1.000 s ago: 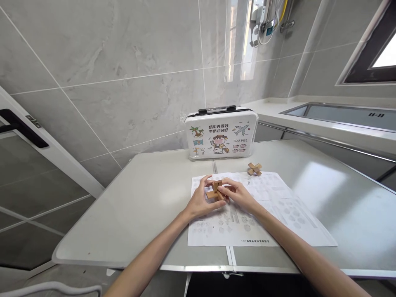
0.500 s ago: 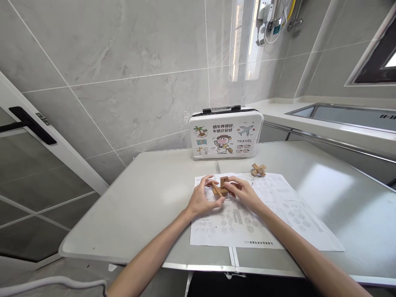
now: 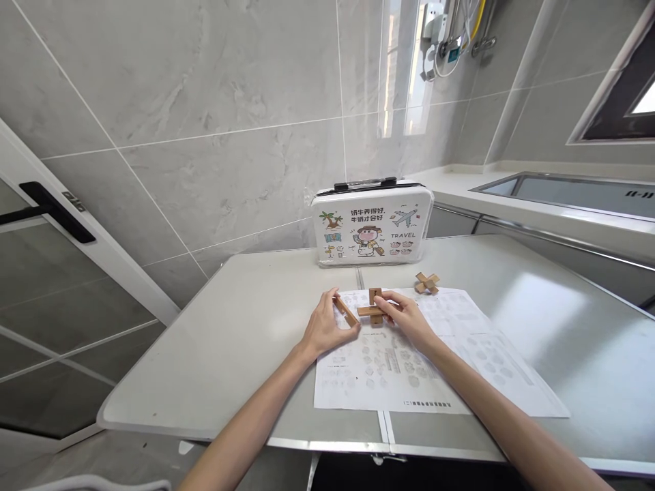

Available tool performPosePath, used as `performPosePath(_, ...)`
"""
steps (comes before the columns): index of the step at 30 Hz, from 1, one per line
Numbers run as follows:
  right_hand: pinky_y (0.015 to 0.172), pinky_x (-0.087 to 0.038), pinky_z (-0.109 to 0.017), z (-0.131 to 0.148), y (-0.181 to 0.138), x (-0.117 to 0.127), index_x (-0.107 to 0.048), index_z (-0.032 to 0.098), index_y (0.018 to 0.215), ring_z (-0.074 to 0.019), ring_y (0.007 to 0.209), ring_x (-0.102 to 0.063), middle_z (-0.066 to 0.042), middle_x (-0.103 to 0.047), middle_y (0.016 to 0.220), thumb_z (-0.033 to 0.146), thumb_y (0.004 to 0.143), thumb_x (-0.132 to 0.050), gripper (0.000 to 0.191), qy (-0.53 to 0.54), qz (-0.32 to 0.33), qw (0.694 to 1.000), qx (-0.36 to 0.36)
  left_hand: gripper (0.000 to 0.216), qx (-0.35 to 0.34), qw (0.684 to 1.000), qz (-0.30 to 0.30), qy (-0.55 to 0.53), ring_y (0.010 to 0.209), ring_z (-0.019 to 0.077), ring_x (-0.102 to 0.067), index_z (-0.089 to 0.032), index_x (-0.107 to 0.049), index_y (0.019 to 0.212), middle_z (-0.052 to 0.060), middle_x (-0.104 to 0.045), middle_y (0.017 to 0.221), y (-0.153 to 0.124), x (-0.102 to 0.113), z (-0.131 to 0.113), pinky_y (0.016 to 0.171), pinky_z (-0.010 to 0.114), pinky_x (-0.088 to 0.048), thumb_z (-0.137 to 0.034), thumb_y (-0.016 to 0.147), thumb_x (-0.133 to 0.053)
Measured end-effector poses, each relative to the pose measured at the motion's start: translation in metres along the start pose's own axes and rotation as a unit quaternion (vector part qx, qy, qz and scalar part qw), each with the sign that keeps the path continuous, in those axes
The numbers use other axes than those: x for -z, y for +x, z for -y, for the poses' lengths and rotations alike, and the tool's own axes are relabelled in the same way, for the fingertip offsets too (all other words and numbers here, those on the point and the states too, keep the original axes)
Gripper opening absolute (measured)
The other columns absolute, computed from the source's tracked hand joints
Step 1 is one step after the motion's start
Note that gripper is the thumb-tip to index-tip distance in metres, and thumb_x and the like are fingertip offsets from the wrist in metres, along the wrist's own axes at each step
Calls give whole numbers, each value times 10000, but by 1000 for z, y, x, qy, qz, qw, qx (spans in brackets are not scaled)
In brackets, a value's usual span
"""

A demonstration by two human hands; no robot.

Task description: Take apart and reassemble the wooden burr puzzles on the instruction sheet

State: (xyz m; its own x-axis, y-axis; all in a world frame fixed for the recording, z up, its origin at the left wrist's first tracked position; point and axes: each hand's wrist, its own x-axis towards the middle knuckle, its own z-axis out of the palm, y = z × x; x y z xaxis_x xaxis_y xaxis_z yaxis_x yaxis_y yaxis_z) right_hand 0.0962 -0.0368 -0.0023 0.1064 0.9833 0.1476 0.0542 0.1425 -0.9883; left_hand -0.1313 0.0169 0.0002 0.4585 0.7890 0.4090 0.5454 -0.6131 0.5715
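Observation:
My left hand (image 3: 326,326) is closed on a notched wooden puzzle piece (image 3: 346,311), gripping it by its two ends between thumb and fingers. A dark notch shows along the piece's side. Just to the right, my right hand (image 3: 404,315) pinches a cluster of crossed wooden puzzle pieces (image 3: 376,311), one upright and one lying across it. A small gap separates the left piece from this cluster. Both hands are over a printed paper sheet (image 3: 389,392) with grey diagrams. How the cluster's pieces interlock behind my right fingers is hidden.
A star-shaped wooden puzzle (image 3: 426,283) stands at the sheet's far edge. Behind it, a white cartoon-printed case (image 3: 371,228) stands against the tiled wall. The folding table (image 3: 205,354) has a seam down its middle. A counter with a sink (image 3: 563,191) lies to the right.
My left hand has drawn the notched piece left, away from the cluster. The cluster stays in my right hand, with its crosswise piece now more exposed.

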Motion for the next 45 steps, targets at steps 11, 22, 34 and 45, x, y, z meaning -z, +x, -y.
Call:
performPosePath(11, 487, -372, -277, 0, 2, -1, -727, 227, 974, -159, 580, -482, -14, -593, 694, 707, 848, -672, 499, 1, 9, 1000, 2, 797, 17, 998, -6, 63, 1192, 346, -602, -207, -422, 1454, 117, -643, 1219, 2, -3, 15, 1035, 538, -478, -437, 773, -766)
performPosePath(22, 531, -376, -281, 2, 3, -3, -732, 207, 965, -145, 588, -475, -25, -653, 776, 688, 856, -670, 498, 2, 15, 1000, 22, 493, -140, 989, 37, 18, 1288, 299, -553, -266, -561, 1334, 96, -627, 1336, 3, 9, -18, 1109, 500, -448, -350, 874, -717)
performPosePath(34, 594, -480, -310, -2, 0, -9, -694, 202, 981, -162, 619, -564, -45, -696, 867, 686, 848, -681, 502, 30, 72, 997, -3, 202, -186, 980, 70, 18, 1026, 252, -665, -255, -654, 1188, 65, -740, 1080, 0, 8, -19, 985, 450, -462, -332, 1027, -559)
performPosePath(45, 756, -449, -311, 10, -2, -5, -676, 201, 860, -199, 809, -582, -20, -650, 829, 652, 860, -682, 451, -1, 74, 997, 12, 176, -187, 980, 65, -4, 905, 205, -673, -207, -664, 1074, 59, -738, 976, -3, 4, -14, 845, 363, -500, -338, 1041, -551)
